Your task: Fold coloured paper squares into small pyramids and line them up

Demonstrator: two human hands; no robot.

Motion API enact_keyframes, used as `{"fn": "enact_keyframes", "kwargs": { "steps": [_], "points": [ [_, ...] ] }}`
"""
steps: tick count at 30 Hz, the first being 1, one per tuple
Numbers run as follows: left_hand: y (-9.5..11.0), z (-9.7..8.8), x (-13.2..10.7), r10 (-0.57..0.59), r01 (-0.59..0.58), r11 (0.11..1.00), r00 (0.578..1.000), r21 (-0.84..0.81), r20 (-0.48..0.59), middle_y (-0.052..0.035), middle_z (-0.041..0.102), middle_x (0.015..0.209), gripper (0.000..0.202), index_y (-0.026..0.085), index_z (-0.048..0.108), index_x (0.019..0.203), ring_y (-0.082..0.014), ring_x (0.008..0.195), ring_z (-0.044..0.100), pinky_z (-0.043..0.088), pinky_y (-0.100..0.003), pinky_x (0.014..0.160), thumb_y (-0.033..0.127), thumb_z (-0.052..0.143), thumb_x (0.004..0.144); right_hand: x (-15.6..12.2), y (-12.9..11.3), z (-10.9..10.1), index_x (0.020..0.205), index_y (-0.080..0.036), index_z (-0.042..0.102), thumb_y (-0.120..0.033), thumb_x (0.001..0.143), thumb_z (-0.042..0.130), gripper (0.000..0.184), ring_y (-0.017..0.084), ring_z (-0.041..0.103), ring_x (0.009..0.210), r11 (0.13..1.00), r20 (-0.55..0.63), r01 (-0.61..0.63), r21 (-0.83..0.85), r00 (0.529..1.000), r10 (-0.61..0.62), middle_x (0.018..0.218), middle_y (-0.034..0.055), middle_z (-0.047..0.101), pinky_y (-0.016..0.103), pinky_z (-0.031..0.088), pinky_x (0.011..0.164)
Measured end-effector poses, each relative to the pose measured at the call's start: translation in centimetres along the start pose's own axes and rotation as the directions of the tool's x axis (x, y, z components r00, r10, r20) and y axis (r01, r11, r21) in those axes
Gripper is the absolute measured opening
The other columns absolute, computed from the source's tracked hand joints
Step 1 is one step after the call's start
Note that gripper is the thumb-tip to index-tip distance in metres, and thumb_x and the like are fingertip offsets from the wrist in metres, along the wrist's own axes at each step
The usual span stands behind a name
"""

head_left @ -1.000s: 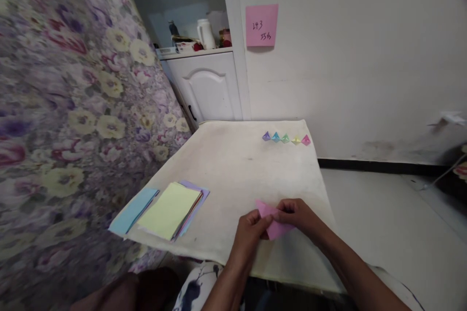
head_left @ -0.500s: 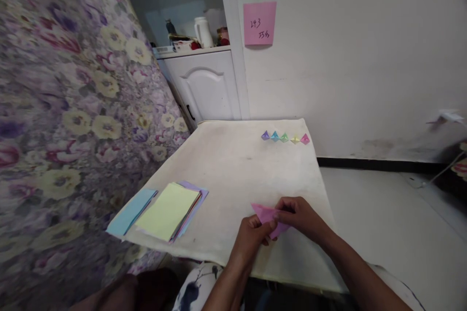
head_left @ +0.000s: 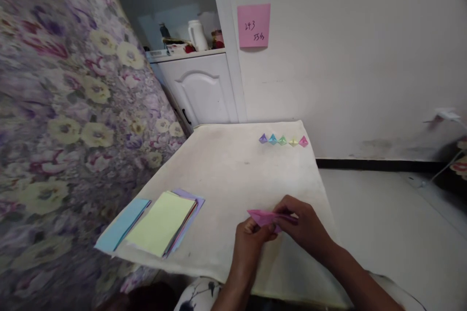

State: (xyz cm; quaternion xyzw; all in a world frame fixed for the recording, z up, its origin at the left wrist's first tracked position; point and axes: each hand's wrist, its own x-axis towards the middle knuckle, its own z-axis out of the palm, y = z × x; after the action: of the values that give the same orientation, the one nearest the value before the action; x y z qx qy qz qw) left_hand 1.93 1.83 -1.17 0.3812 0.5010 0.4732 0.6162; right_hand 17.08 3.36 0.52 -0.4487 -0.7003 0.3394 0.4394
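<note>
Both my hands pinch a folded pink paper just above the near part of the cream-covered table. My left hand grips it from below with closed fingers. My right hand is closed on its right side, fingers over the top. The paper is tilted almost flat, its point sticking out to the left. A row of several small folded paper shapes, purple, blue, green, yellow and pink, lies at the far right of the table.
A stack of coloured sheets, yellow on top, lies beside a blue sheet at the near left corner. A floral fabric rises on the left. A white cabinet and a pink wall note stand behind.
The pink paper has been turned from facing me to lying nearly flat between my hands. The view has shifted slightly to the right.
</note>
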Motion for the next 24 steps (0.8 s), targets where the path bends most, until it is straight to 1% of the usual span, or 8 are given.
{"fn": "enact_keyframes", "kwargs": {
  "steps": [3, 5, 7, 10, 15, 17, 22, 24],
  "points": [
    [0.03, -0.16, 0.18, 0.076, -0.076, 0.997, 0.996, 0.002, -0.046, -0.003, 0.069, 0.067, 0.019, 0.014, 0.071, 0.073, -0.0161, 0.065, 0.06, 0.049, -0.028, 0.067, 0.027, 0.074, 0.059, 0.04, -0.33, -0.22, 0.089, -0.022, 0.057, -0.016, 0.073, 0.058, 0.017, 0.015, 0.055, 0.072, 0.997, -0.101, 0.071, 0.031, 0.993, -0.067, 0.083, 0.0021, 0.058, 0.028, 0.046, 0.066],
    [0.16, -0.26, 0.19, 0.112, -0.111, 0.994, 0.991, 0.012, -0.078, -0.0023, 0.069, 0.066, 0.016, 0.014, 0.071, 0.073, -0.0152, 0.064, 0.059, 0.048, -0.026, 0.065, 0.025, 0.072, 0.061, 0.0, -0.56, -0.39, 0.09, -0.023, 0.057, -0.015, 0.074, 0.058, 0.018, 0.017, 0.055, 0.08, 0.992, -0.15, 0.123, 0.027, 0.982, -0.118, 0.09, 0.0042, 0.056, 0.031, 0.047, 0.071],
    [0.34, -0.29, 0.1, 0.117, -0.117, 0.993, 0.989, 0.011, -0.093, -0.0022, 0.069, 0.066, 0.015, 0.014, 0.071, 0.073, -0.0149, 0.064, 0.059, 0.047, -0.025, 0.065, 0.024, 0.072, 0.062, -0.07, -0.72, -0.5, 0.089, -0.023, 0.058, -0.015, 0.075, 0.058, 0.016, 0.02, 0.054, 0.089, 0.985, -0.171, 0.171, 0.011, 0.971, -0.167, 0.096, 0.0055, 0.055, 0.034, 0.047, 0.077],
    [0.46, -0.22, -0.08, 0.115, -0.116, 0.993, 0.99, 0.0, -0.083, -0.0023, 0.069, 0.067, 0.015, 0.014, 0.071, 0.074, -0.0148, 0.064, 0.059, 0.046, -0.025, 0.064, 0.023, 0.072, 0.062, -0.18, -0.83, -0.49, 0.086, -0.023, 0.059, -0.016, 0.076, 0.059, 0.013, 0.021, 0.052, 0.096, 0.981, -0.165, 0.196, 0.001, 0.967, -0.193, 0.099, 0.006, 0.053, 0.035, 0.046, 0.08],
    [-0.01, -0.27, -0.03, 0.115, -0.115, 0.993, 0.991, 0.012, -0.061, -0.0021, 0.068, 0.064, 0.015, 0.013, 0.071, 0.075, -0.016, 0.064, 0.059, 0.046, -0.026, 0.065, 0.024, 0.071, 0.064, -0.23, -0.77, -0.28, 0.084, -0.023, 0.061, -0.017, 0.077, 0.057, 0.01, 0.02, 0.053, 0.092, 0.985, -0.131, 0.171, 0.018, 0.977, -0.167, 0.1, 0.0065, 0.052, 0.033, 0.048, 0.077],
    [-0.17, -0.29, 0.08, 0.123, -0.122, 0.992, 0.991, 0.021, -0.054, -0.0018, 0.067, 0.064, 0.016, 0.014, 0.07, 0.076, -0.0161, 0.065, 0.059, 0.046, -0.026, 0.065, 0.024, 0.07, 0.065, -0.21, -0.76, -0.25, 0.083, -0.023, 0.062, -0.016, 0.077, 0.057, 0.01, 0.02, 0.053, 0.092, 0.987, -0.119, 0.162, 0.014, 0.98, -0.159, 0.1, 0.0064, 0.051, 0.033, 0.048, 0.077],
    [-0.09, -0.22, 0.18, 0.14, -0.138, 0.99, 0.989, 0.029, -0.045, -0.0007, 0.066, 0.062, 0.014, 0.014, 0.07, 0.076, -0.0155, 0.065, 0.059, 0.046, -0.026, 0.066, 0.022, 0.07, 0.065, -0.18, -0.78, -0.26, 0.081, -0.021, 0.062, -0.014, 0.077, 0.056, 0.01, 0.019, 0.053, 0.092, 0.987, -0.123, 0.156, 0.024, 0.981, -0.152, 0.099, 0.0062, 0.051, 0.032, 0.048, 0.076],
    [0.04, -0.23, 0.15, 0.149, -0.148, 0.989, 0.988, 0.03, -0.036, -0.001, 0.067, 0.065, 0.016, 0.015, 0.071, 0.08, -0.0157, 0.067, 0.059, 0.046, -0.026, 0.068, 0.022, 0.069, 0.065, -0.19, -0.78, -0.27, 0.08, -0.021, 0.061, -0.013, 0.077, 0.056, 0.01, 0.019, 0.053, 0.091, 0.987, -0.122, 0.157, 0.034, 0.981, -0.152, 0.098, 0.0059, 0.051, 0.032, 0.048, 0.075]
  ]
}}
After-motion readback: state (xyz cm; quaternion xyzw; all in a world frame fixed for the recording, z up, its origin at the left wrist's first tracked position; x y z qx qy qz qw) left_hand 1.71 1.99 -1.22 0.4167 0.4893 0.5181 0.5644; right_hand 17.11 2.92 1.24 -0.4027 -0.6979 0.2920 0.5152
